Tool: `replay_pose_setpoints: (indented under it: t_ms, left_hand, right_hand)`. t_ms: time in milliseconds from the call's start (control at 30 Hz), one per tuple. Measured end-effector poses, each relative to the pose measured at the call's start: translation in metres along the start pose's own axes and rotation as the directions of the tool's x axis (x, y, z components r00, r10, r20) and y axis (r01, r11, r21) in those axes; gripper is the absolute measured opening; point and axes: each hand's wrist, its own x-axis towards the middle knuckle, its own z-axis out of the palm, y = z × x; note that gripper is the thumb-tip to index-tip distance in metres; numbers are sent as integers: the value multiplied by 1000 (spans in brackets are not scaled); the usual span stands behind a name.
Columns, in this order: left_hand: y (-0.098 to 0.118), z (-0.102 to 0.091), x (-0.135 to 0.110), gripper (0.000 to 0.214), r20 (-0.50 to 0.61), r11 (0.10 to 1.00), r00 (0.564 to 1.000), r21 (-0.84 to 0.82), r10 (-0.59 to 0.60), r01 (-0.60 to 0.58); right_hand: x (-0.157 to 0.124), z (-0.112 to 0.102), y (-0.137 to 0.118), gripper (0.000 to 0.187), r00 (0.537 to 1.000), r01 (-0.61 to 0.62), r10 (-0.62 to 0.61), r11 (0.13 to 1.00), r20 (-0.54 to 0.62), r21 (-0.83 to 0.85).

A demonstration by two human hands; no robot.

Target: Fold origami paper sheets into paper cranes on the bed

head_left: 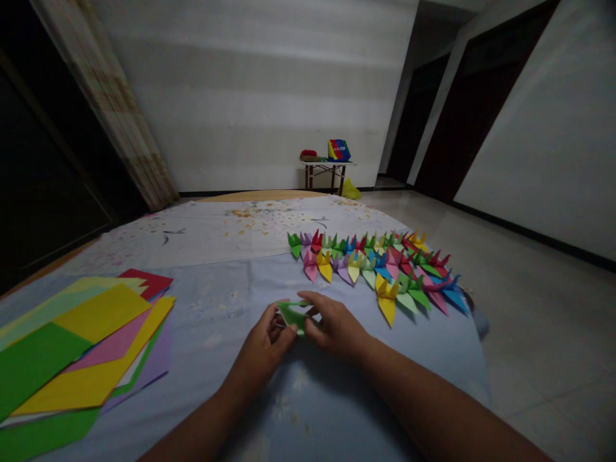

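Note:
A small piece of light green folded paper (292, 316) is held up between my two hands, just above the blue cloth near the middle of the table. My left hand (268, 337) grips its left side, with the thumb on the near face. On the other side, my right hand (333, 323) pinches the lower right part between thumb and fingers, the index finger stretched along the top edge. Part of the paper is hidden by my fingers. Rows of folded paper cranes (353, 266) in many colours stand to the right, beyond my right hand.
Sheets of coloured paper (108, 314) lie in an overlapping pile at the left. A flowered cloth (212, 224) covers the far part of the table (269, 194). By the back wall stands a small side table (332, 164) bearing a colourful bag (339, 150).

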Motion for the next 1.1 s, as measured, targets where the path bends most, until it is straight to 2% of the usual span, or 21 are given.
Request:
replay_pose_setpoints:
  t_ms: [100,233,333,467,567,700,867,967,1100]
  left_hand:
    - [1,2,-3,45,7,998,1000,58,21,-22]
    - [2,3,-5,42,-11,982,999,185,47,-44]
    - [-1,1,-5,43,-66,954,994,292,83,-60]
    - [-5,-4,-3,47,-68,887,981,441,183,-135]
    - [-7,-8,-1,47,-29,844,969,499,245,-199]
    - [-12,-11,1,46,58,781,950,555,308,-287]
    - [-18,-10,2,51,112,724,949,623,294,-297]
    - [-19,-8,1,51,148,652,949,697,278,-299]
    - [-20,-8,-1,52,210,553,934,760,289,-342]
  right_hand:
    - [1,-1,1,50,999,27,-26,1000,21,-11]
    - [4,-2,1,36,998,63,-63,998,20,2]
    - [6,-1,-1,36,999,40,-39,999,-14,30]
    - [7,0,-1,38,1000,-19,18,998,9,52]
    - [6,0,1,39,998,-44,43,999,52,17]
    - [6,-3,5,39,994,-48,59,993,96,-110]
    - [5,-4,6,33,986,-68,105,962,130,-263]
    - [5,-5,7,31,982,-92,139,944,129,-318]
    - [6,-6,12,33,982,-42,97,948,161,-317]
